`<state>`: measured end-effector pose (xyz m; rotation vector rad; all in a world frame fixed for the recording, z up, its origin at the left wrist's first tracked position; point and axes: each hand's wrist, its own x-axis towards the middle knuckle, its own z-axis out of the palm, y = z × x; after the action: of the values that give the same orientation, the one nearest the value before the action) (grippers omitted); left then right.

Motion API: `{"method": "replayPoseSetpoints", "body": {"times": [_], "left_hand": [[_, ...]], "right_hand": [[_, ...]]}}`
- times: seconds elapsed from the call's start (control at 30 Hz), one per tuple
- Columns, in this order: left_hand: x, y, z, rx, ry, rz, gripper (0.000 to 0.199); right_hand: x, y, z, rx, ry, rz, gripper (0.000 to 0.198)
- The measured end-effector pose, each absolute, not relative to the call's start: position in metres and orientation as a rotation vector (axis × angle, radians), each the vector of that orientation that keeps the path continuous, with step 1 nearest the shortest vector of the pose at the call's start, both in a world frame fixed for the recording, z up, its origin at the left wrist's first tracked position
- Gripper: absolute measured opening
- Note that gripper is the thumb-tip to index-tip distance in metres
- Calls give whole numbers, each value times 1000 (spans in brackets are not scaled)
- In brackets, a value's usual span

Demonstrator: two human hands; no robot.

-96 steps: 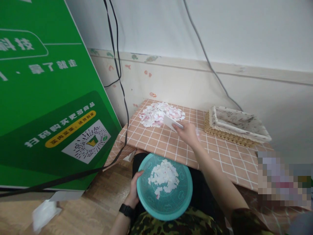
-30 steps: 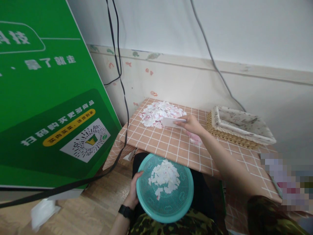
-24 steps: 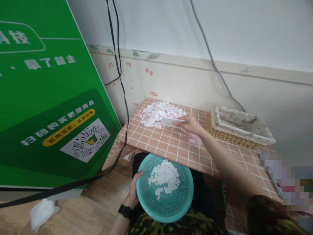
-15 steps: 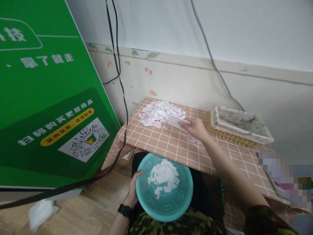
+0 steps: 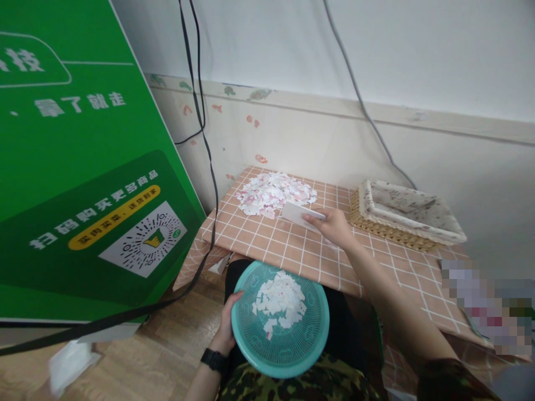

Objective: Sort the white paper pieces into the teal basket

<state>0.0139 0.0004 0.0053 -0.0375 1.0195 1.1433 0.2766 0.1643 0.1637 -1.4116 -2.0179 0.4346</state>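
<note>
My left hand (image 5: 229, 320) grips the rim of a round teal plastic sieve basket (image 5: 284, 362), held over my lap just below the table edge. Inside it lies a heap of small white paper scraps (image 5: 282, 301). My right hand (image 5: 332, 225) is closed on a flat white card (image 5: 298, 214), tilted over the checked tablecloth. Left of the card spreads a bigger pile of torn white and pinkish paper scraps (image 5: 271, 192). The card's lower edge is near the cloth; I cannot tell whether it touches. Something thin and see-through is partly hidden beneath my right hand.
A wicker basket with a fabric lining (image 5: 409, 217) stands on the table's right side. The brown checked tablecloth (image 5: 259, 239) covers the table, against the wall. A green printed panel (image 5: 83, 139) stands at left, with a black strap (image 5: 214, 195) hanging before it. A white bag (image 5: 71, 362) lies on the floor.
My right hand and the card have shifted slightly left and toward me, away from the scrap pile. The left hand and teal basket stay nearly still.
</note>
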Motion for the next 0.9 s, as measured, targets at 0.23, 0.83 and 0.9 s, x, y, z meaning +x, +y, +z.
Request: {"method": "replayPoseSetpoints", "body": {"times": [0.23,0.83,0.9], "left_hand": [[11,0,0,-16,1030,1183,13],[11,0,1,-30,1025,1155,11],[11,0,1,-24,1025,1161,11]], "right_hand": [[275,167,165,-1454,-2038,439,42],[269,178,166,-1487,-2059,380,41],[270,180,167,-1492,-2070,352,40]]}}
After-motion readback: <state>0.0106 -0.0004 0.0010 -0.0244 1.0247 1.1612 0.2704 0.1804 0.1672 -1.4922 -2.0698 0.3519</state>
